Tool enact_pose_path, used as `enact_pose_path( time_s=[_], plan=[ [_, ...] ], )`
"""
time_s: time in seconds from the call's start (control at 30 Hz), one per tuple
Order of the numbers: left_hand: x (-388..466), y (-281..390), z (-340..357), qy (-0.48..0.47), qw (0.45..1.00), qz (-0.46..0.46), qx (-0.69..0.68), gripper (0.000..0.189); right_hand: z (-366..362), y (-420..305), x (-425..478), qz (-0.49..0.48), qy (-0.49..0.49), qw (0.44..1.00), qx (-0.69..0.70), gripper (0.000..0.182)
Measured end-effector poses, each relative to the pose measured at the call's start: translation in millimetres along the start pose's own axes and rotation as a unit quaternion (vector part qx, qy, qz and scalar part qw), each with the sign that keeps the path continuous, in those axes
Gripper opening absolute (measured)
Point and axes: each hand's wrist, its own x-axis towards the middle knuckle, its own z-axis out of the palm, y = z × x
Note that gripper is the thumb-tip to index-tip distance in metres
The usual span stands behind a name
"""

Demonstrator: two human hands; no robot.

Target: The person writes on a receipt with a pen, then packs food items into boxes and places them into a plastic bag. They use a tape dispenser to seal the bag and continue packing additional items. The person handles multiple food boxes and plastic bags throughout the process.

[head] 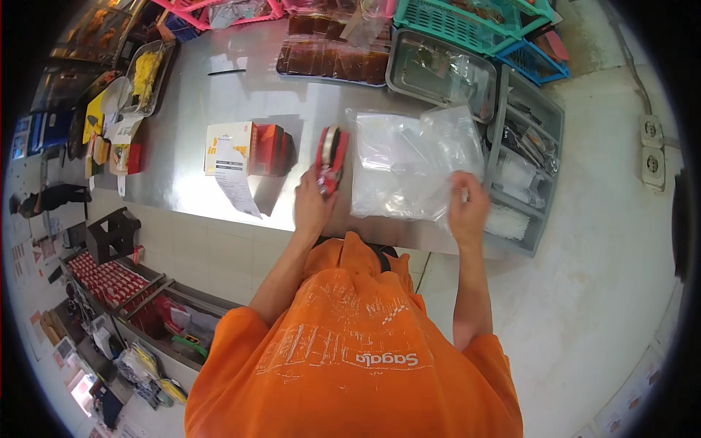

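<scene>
My left hand (pixel 313 205) is on a red tape dispenser (pixel 331 161) at the front part of the steel table; whether it grips it firmly is hard to see. At the right, my right hand (pixel 469 205) pinches the near right edge of a clear plastic bag (pixel 452 145), which lies on a stack of clear plastic bags (pixel 386 164). Left of the dispenser stand a white and yellow printed box (pixel 233 134) and red boxes (pixel 271 150) close beside it. A printed paper slip (pixel 235 183) hangs over the white box's near side.
A grey divided tray (pixel 534 224) with packets and cutlery borders the bags on the right. Behind them are a metal tray (pixel 402 65), sauce sachets (pixel 334 57) and a green basket (pixel 454 27). A black pen (pixel 227 71) lies on the steel table (pixel 181 104). A person (pixel 52 200) is far left.
</scene>
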Motion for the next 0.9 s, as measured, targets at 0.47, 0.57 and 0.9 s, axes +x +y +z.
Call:
enact_pose_path(
  time_s=[0.47,0.57,0.9],
  plan=[
    [25.2,148.4,-163.4,-0.48,0.759,0.297,-0.325,0.031,-167.0,-117.5,54.9,0.162,0.219,0.954,0.128,0.018],
    [7.2,30.0,-172.2,-0.403,0.653,0.25,-0.59,0.045,-194.8,-111.9,24.0,0.202,0.248,0.941,0.106,0.02],
    [-50.9,38.9,-151.4,-0.411,0.717,0.051,-0.56,0.048,-120.5,-91.2,-33.4,0.357,0.197,0.877,0.254,0.02]
  ],
)
